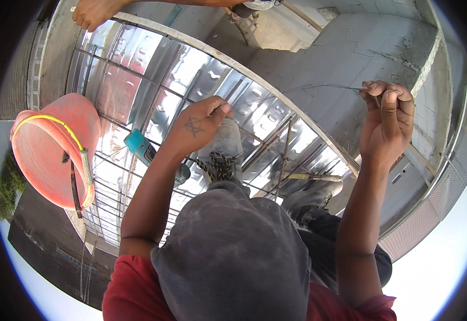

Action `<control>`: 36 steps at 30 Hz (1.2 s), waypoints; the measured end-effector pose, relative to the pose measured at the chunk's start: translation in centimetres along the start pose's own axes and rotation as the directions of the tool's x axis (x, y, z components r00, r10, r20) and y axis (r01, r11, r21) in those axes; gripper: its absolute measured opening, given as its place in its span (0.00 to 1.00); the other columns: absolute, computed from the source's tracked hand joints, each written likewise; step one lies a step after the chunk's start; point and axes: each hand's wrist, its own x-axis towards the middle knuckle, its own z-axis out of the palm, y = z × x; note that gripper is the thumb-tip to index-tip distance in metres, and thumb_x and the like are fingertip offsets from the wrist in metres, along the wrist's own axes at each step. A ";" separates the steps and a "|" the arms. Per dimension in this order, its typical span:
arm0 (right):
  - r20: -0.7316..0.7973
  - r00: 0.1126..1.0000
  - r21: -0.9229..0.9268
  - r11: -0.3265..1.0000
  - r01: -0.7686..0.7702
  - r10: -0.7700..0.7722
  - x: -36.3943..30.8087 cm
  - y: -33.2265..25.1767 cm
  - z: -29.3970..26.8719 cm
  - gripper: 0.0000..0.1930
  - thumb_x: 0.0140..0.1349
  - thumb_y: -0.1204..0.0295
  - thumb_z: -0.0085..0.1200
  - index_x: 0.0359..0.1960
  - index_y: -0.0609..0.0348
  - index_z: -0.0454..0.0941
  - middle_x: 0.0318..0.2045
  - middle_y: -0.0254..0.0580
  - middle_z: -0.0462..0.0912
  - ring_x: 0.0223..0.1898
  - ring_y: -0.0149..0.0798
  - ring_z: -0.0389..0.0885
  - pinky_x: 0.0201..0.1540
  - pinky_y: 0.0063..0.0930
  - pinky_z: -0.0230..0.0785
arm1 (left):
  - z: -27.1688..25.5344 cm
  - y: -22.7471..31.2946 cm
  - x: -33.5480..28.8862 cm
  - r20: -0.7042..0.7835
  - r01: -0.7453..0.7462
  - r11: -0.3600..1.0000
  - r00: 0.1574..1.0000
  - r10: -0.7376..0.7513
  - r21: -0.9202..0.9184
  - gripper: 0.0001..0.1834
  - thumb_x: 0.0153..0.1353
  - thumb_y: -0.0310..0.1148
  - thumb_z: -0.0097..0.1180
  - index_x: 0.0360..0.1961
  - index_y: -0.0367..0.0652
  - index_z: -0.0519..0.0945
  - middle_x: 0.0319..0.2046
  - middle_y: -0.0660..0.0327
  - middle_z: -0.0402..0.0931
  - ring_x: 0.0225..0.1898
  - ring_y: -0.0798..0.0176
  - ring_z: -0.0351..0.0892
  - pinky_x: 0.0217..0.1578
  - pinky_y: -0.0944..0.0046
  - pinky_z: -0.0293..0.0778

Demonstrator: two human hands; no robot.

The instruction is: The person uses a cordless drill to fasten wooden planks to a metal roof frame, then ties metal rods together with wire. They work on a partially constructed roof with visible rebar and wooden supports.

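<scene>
A few thin wires (324, 86) stretch in a slight arc between my two hands. Raised at the right, my right hand (387, 120) pinches their far ends between thumb and fingertips. My left hand (198, 127), in the middle, is closed with thumb against forefinger at the other end of the wires, just above my grey boot (225, 140). Under it lies a grid of steel bars (158, 84) over shiny corrugated metal sheets (124, 51). Beside my left forearm rests a teal and black power tool (140, 145), partly covered by that arm.
A red-orange bucket (51, 155) with a yellow-sleeved handle leans at the left. Another person's hand (91, 13) rests on the concrete edge at the upper left. Beyond the curved edge (255, 77), the space drops to a lower level with grey block walls (345, 59).
</scene>
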 end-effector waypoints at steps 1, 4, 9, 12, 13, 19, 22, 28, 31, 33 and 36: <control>0.035 0.999 -0.001 0.999 0.037 -0.037 -0.5 -0.3 0.1 0.06 0.69 0.72 0.50 0.43 0.60 0.73 0.33 0.44 0.81 0.41 0.40 0.80 0.49 0.38 0.73 | -0.1 0.1 -0.1 0.027 0.045 0.999 0.999 -0.046 0.027 0.18 0.70 0.44 0.46 0.40 0.39 0.79 0.26 0.59 0.74 0.30 0.64 0.73 0.36 0.64 0.69; 0.102 0.994 -0.121 0.991 0.053 -0.041 -0.5 -1.1 -0.3 0.07 0.68 0.72 0.52 0.43 0.62 0.73 0.34 0.46 0.83 0.40 0.38 0.82 0.49 0.34 0.74 | 0.1 0.3 -0.4 0.061 0.087 0.992 0.994 -0.093 0.087 0.17 0.70 0.43 0.46 0.41 0.40 0.79 0.27 0.56 0.77 0.32 0.61 0.76 0.39 0.62 0.71; -0.090 0.986 -0.167 0.974 -0.151 0.138 1.8 -0.5 -1.2 0.11 0.70 0.71 0.50 0.49 0.65 0.75 0.39 0.48 0.84 0.43 0.37 0.83 0.50 0.32 0.75 | 1.3 1.1 -0.3 0.049 0.105 0.991 0.993 -0.109 0.086 0.17 0.70 0.44 0.48 0.46 0.40 0.76 0.29 0.56 0.79 0.32 0.63 0.78 0.39 0.63 0.72; -0.165 0.964 -0.043 0.975 -0.218 0.209 1.6 0.5 -1.4 0.13 0.69 0.71 0.51 0.50 0.66 0.75 0.39 0.48 0.85 0.42 0.37 0.84 0.50 0.31 0.75 | 2.3 2.0 -0.1 0.042 0.017 1.000 0.999 -0.018 0.023 0.19 0.71 0.45 0.47 0.49 0.41 0.75 0.27 0.64 0.72 0.24 0.74 0.67 0.27 0.72 0.67; -0.160 0.969 -0.023 0.981 -0.193 0.187 1.1 0.7 -1.6 0.12 0.69 0.71 0.51 0.49 0.67 0.75 0.39 0.48 0.85 0.42 0.37 0.84 0.49 0.30 0.75 | 2.6 2.4 -0.1 0.045 0.017 1.000 0.999 -0.018 0.012 0.19 0.71 0.45 0.47 0.50 0.40 0.74 0.27 0.64 0.72 0.24 0.74 0.67 0.27 0.71 0.67; -0.204 0.970 0.068 0.991 -0.118 0.130 -1.7 0.9 -3.4 0.10 0.68 0.72 0.52 0.45 0.67 0.78 0.38 0.47 0.85 0.40 0.36 0.84 0.47 0.28 0.76 | 4.8 3.9 0.9 0.003 -0.002 0.997 1.000 0.002 0.080 0.18 0.70 0.44 0.50 0.49 0.40 0.75 0.26 0.63 0.75 0.21 0.73 0.72 0.24 0.71 0.69; -0.203 0.966 0.110 0.984 -0.141 0.161 -2.5 1.0 -4.0 0.09 0.68 0.73 0.52 0.42 0.67 0.78 0.37 0.47 0.85 0.39 0.35 0.84 0.46 0.26 0.76 | 5.5 4.0 0.6 -0.033 0.008 0.998 0.999 -0.006 0.066 0.17 0.70 0.43 0.50 0.49 0.41 0.75 0.25 0.63 0.76 0.20 0.73 0.72 0.23 0.70 0.69; -0.121 0.984 0.164 0.980 -0.111 0.132 -2.0 1.3 -4.8 0.07 0.67 0.75 0.52 0.39 0.66 0.80 0.33 0.40 0.85 0.36 0.30 0.81 0.44 0.23 0.75 | 5.7 4.5 -1.1 -0.053 0.024 0.993 0.998 -0.018 0.111 0.16 0.71 0.38 0.48 0.54 0.41 0.73 0.27 0.62 0.76 0.20 0.73 0.72 0.21 0.71 0.69; -0.071 0.988 0.123 0.984 -0.125 0.135 -1.7 1.8 -5.2 0.08 0.67 0.73 0.52 0.40 0.65 0.80 0.33 0.39 0.85 0.35 0.29 0.81 0.44 0.24 0.74 | 5.6 5.2 -2.4 -0.030 0.053 0.979 0.998 -0.048 0.199 0.18 0.70 0.35 0.48 0.57 0.41 0.71 0.29 0.61 0.76 0.20 0.73 0.72 0.21 0.71 0.69; -0.044 0.985 0.062 0.984 -0.165 0.168 -1.6 2.2 -5.3 0.08 0.68 0.73 0.53 0.41 0.66 0.78 0.36 0.42 0.85 0.37 0.32 0.82 0.45 0.24 0.76 | 5.2 6.0 -3.1 -0.011 0.093 0.957 0.996 -0.093 0.274 0.19 0.69 0.34 0.48 0.58 0.40 0.70 0.30 0.61 0.76 0.20 0.72 0.72 0.21 0.70 0.69; -0.064 0.988 0.062 0.989 -0.137 0.141 -1.2 3.3 -4.9 0.08 0.67 0.71 0.53 0.39 0.63 0.79 0.37 0.40 0.85 0.35 0.29 0.82 0.41 0.24 0.74 | 4.2 7.4 -3.9 -0.009 0.169 0.932 0.984 -0.176 0.321 0.21 0.68 0.35 0.49 0.59 0.38 0.69 0.30 0.60 0.76 0.19 0.72 0.71 0.20 0.70 0.68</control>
